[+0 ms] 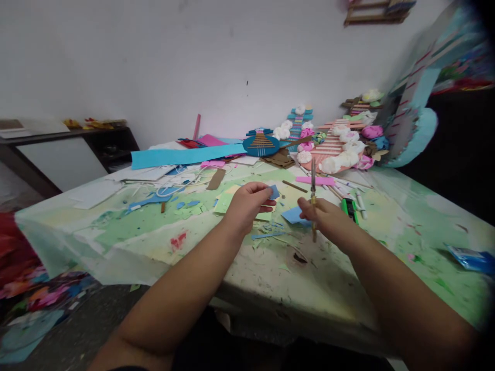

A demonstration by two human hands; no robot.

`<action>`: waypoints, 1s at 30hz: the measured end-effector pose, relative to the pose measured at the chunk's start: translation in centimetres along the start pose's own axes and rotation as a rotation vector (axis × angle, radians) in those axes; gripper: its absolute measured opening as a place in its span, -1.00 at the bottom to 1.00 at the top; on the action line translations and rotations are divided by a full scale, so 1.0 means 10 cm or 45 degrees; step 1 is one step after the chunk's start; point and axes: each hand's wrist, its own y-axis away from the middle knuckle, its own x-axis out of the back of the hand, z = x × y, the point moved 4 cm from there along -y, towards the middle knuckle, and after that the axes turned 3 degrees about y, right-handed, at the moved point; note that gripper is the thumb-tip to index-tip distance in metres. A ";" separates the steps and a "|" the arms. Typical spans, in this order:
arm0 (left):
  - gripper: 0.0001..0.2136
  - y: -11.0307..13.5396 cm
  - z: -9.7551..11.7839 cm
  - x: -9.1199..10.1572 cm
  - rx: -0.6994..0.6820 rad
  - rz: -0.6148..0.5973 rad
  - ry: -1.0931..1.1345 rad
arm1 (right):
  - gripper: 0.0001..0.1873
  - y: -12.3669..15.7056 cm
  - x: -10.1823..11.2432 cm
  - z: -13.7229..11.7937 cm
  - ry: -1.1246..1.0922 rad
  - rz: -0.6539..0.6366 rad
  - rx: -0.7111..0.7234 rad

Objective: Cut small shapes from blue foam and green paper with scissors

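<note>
Between the thumb and fingers of my left hand (249,205) is a small piece of blue paper (274,192). My right hand (325,217) grips a pair of scissors (313,183), their blades pointing up and away from me; blur hides whether the blades are apart. Under the right hand's fingertips a larger blue paper sheet (294,215) lies on the table. Green paper (224,202) rests just beyond my left hand. Thin blue offcuts and a narrow blue strip (267,235) are scattered on the tablecloth nearer to me.
Paper-and-stick decorated crafts (336,149) stand against the wall. A long light-blue strip (185,156) crosses the back left. A green-and-black tape measure (349,209) and markers (361,203) lie by my right hand. At the right is a blue packet (472,259). The table's front edge (286,304) runs below my forearms.
</note>
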 end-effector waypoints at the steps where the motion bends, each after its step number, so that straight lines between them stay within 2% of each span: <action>1: -0.87 0.00 -0.01 0.00 0.015 0.003 -0.013 | -0.51 -0.01 0.05 0.01 0.177 -0.001 -0.048; 4: -0.86 0.00 -0.03 0.00 0.068 -0.009 -0.050 | -0.63 -0.05 0.11 0.04 0.498 -0.066 -0.130; 8: -0.88 0.00 -0.04 -0.02 0.104 -0.058 -0.050 | -0.65 -0.08 -0.01 0.09 0.799 -0.174 -0.136; 12: -0.88 0.00 -0.04 -0.01 0.120 -0.034 -0.004 | -0.61 -0.07 -0.09 0.09 0.922 -0.192 -0.079; 13: -0.88 0.00 -0.04 -0.01 0.128 -0.028 0.001 | -0.62 -0.06 -0.08 0.07 0.926 -0.148 -0.018; 15: -0.89 0.00 -0.05 -0.02 0.149 -0.044 -0.008 | -0.66 -0.03 -0.03 -0.02 0.901 0.052 0.205; 18: -0.89 0.01 -0.09 -0.06 0.200 -0.135 -0.036 | -0.64 0.07 0.02 -0.19 0.775 0.396 0.705; 19: -0.89 0.02 -0.10 -0.08 0.223 -0.170 -0.044 | -0.64 0.11 0.02 -0.23 0.723 0.444 0.856; 21: -0.89 0.03 -0.13 -0.10 0.264 -0.226 -0.055 | -0.70 0.16 -0.02 -0.27 0.649 0.409 1.063; 24: -0.92 0.03 -0.14 -0.12 0.235 -0.288 -0.096 | -0.77 0.20 -0.08 -0.29 0.600 0.279 1.116; 27: -0.93 0.02 -0.13 -0.12 0.167 -0.314 -0.121 | -0.79 0.21 -0.06 -0.28 0.514 0.319 1.075; 30: -0.91 0.03 -0.14 -0.13 0.187 -0.332 -0.055 | -0.82 0.21 -0.04 -0.28 0.491 0.372 1.125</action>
